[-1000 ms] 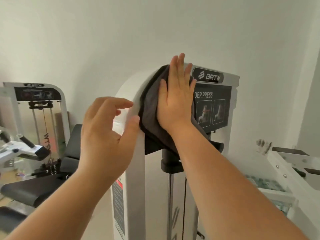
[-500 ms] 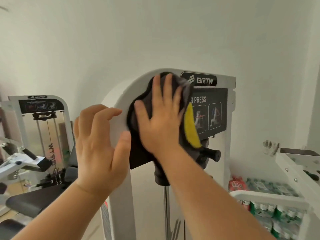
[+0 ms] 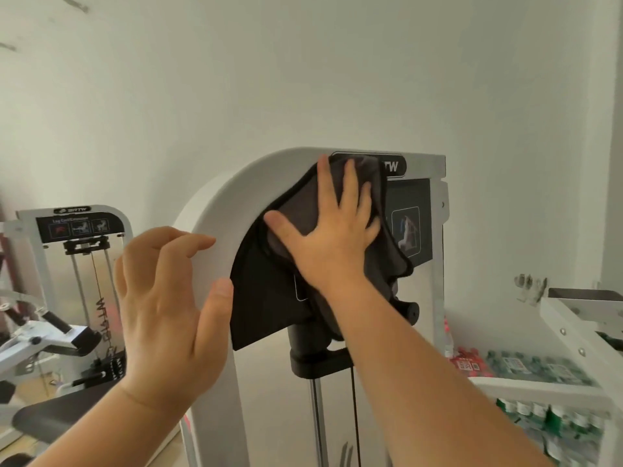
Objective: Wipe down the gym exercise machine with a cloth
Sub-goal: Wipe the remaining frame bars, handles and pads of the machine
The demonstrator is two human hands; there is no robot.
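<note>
Your white exercise machine (image 3: 222, 210) fills the middle – curved top frame, both hands up against it. Its black instruction panel (image 3: 409, 227) sits just right of your right hand, partly covered by the cloth; only "TW" of the logo plate (image 3: 392, 166) above your fingertips shows. Below your right wrist hang the black pulley housing (image 3: 313, 358) and the cable and guide rods.

Second machine (image 3: 81, 264), white with a black label, stands well left of your left hand, with a black pad (image 3: 57, 416) low beside your left forearm.

Right of your right forearm – a white rack (image 3: 539, 387) with packs of bottles (image 3: 539, 369), and more bottles under its rail.

Dark grey cloth (image 3: 263, 298) is pinned to the upper frame under your right hand; a loose corner hangs down past your wrist, another fold droops on the right over the panel.

Right hand (image 3: 330, 244): flat, fingers spread, palm pressing the cloth onto the frame, not gripping it.

Left hand (image 3: 168, 298): open, fingers loosely curled, nothing in it. Fingertips at the frame's outer edge, thumb just beside the hanging cloth edge – can't tell if it touches.
</note>
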